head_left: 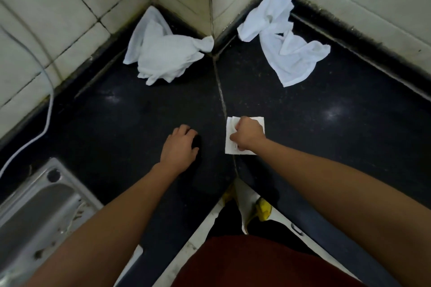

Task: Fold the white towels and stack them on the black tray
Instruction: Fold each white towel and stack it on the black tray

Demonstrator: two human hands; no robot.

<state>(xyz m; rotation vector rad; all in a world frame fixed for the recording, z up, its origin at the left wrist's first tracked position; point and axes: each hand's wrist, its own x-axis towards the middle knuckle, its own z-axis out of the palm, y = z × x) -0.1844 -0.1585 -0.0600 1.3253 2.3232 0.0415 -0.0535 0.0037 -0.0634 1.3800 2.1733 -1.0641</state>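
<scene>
Towels, all white, lie in three spots on the black counter [116, 123]. The folded towel [229, 149] is close to me, a small square with its left edge on the seam [221, 93] that runs out from the wall corner. My right hand [248, 134] sits on top of it, fingers curled and pinching the cloth. My left hand [179, 147] is just beside it to the left, holding nothing, bent fingertips resting on the counter. The left crumpled towel [163, 53] and the right crumpled towel [284, 39] lie far back, each pushed up against the tiled walls [70, 18], one on each side of the corner. Between them and my hands there is a wide stretch of bare counter. A white cable [50, 105] hangs down at the left edge. A steel sink [28, 216] is low on the left, cut off by the picture edge; I cannot tell what is in its bowl.
</scene>
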